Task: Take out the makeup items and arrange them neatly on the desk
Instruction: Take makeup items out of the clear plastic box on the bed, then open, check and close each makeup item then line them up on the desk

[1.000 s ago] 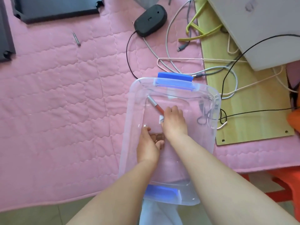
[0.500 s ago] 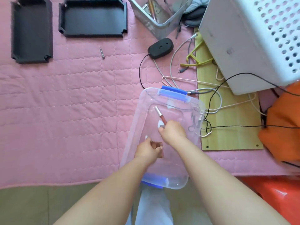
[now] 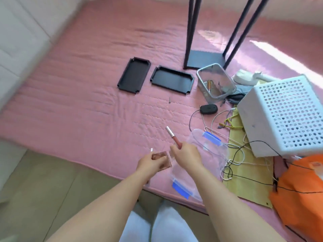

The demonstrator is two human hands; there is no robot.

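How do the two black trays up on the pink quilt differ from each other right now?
The left black tray looks narrower and lies with its long side running away from the camera; the right black tray looks wider and lies crosswise. The left one sits farther from the clear bin; the right one lies just beside it. Both are shallow, notched at the corners, hold nothing visible, and rest flat on the pink quilt.

A white perforated crate (image 3: 286,117) tilts over tangled cables (image 3: 232,154) — beside it, an orange bag (image 3: 300,194).
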